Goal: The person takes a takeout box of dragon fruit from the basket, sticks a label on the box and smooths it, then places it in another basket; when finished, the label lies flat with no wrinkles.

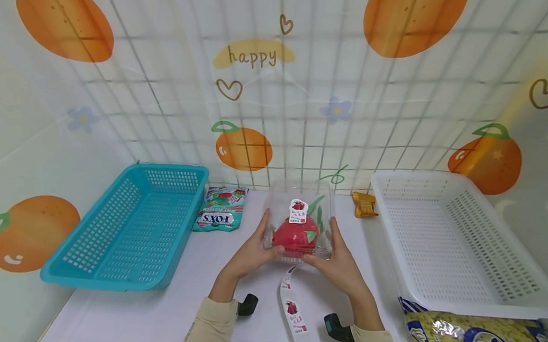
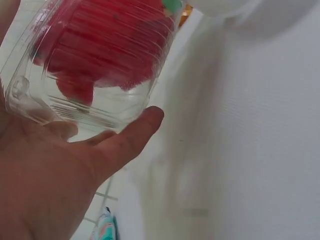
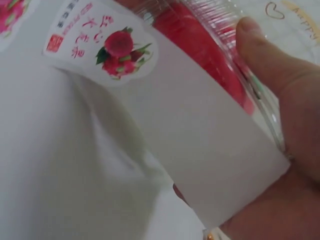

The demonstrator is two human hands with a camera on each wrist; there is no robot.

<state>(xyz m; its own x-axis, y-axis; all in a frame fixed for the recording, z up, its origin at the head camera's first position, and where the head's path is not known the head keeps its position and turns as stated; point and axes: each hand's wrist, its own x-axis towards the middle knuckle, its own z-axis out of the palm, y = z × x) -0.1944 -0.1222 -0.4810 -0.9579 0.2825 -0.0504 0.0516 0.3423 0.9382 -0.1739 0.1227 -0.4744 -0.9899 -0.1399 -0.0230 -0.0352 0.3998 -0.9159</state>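
Both hands hold a clear plastic clamshell box (image 1: 275,204) above the table, one at each side. A red dragon fruit (image 1: 294,235) with green tips lies inside, and a dragon fruit sticker (image 1: 298,212) is on the lid. My left hand (image 1: 252,252) grips the left side, its thumb at the near edge; in the left wrist view, fingers (image 2: 127,142) extend along the box. My right hand (image 1: 338,267) grips the right side, thumb on the near edge. A strip of stickers (image 1: 293,309) hangs below the box; its blank end (image 3: 220,165) lies against the right hand.
A teal basket (image 1: 169,257) stands left, with a green Fox's candy bag (image 1: 221,209) beside it. A white basket (image 1: 396,247) stands right, near a small orange packet (image 1: 365,204). A yellow and blue bag (image 1: 469,328) lies front right. A fruit-print curtain (image 1: 262,105) hangs behind.
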